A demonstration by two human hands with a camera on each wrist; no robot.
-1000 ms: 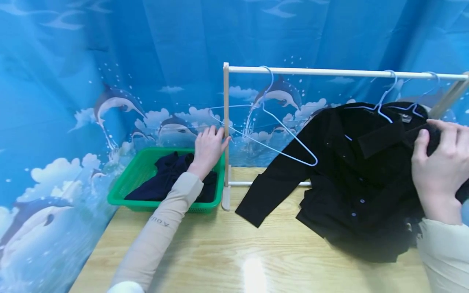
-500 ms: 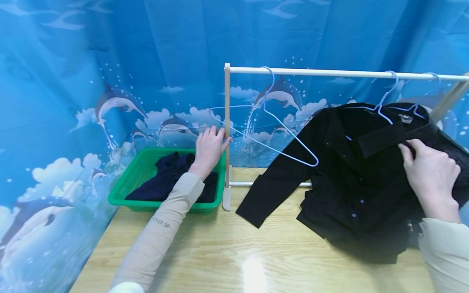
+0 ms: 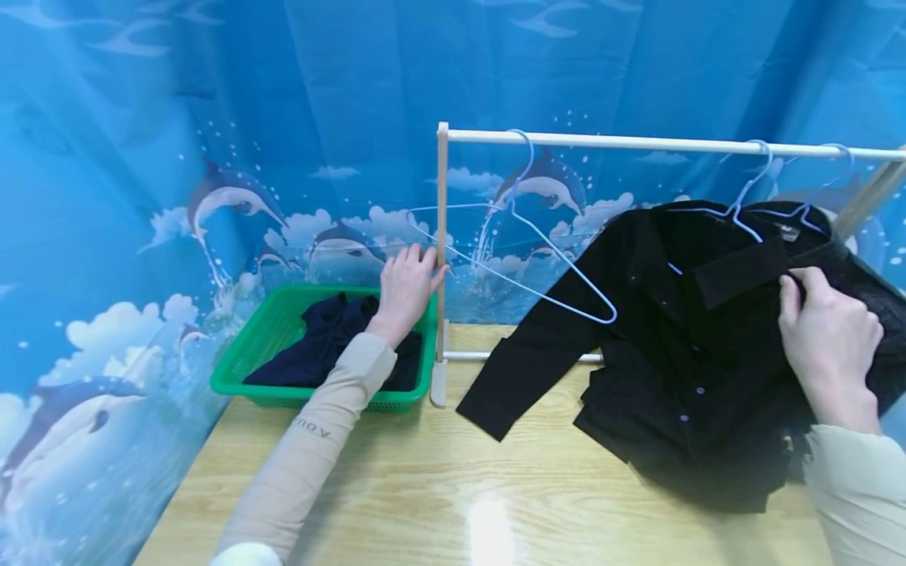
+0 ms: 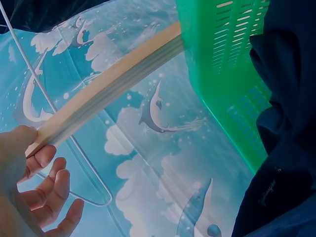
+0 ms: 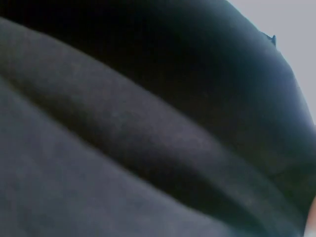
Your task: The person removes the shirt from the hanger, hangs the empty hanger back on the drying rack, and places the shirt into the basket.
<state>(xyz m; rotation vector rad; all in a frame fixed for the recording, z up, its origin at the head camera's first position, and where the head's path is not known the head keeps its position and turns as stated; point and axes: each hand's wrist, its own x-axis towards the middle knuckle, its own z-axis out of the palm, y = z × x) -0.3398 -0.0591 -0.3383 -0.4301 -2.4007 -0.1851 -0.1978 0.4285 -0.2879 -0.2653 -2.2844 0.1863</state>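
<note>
A black button-up shirt (image 3: 658, 377) hangs by a blue wire hanger (image 3: 737, 207) on the right of a small clothes rack. My right hand (image 3: 830, 346) pinches its front beside the collar (image 3: 739, 271), thumb against curled fingers. The right wrist view holds mostly blurred dark cloth, with a bit of finger (image 5: 311, 222) at its edge. At the rack's left end, my left hand (image 3: 406, 289) grips the wooden post (image 3: 442, 196) between thumb and index finger. The other left fingers (image 4: 52, 197) curl loosely in the left wrist view.
A bare blue hanger (image 3: 513, 203) hangs from the white rail (image 3: 637, 142) near the post. Behind the shirt is another hanger (image 3: 807, 211). A green basket (image 3: 283, 398) with dark blue clothing (image 3: 304, 354) stands left of the rack on the wooden table (image 3: 396, 487).
My right hand has moved left and down from the shirt's shoulder to the collar side, and its fingers have curled onto the cloth. The left hand stays on the post.
</note>
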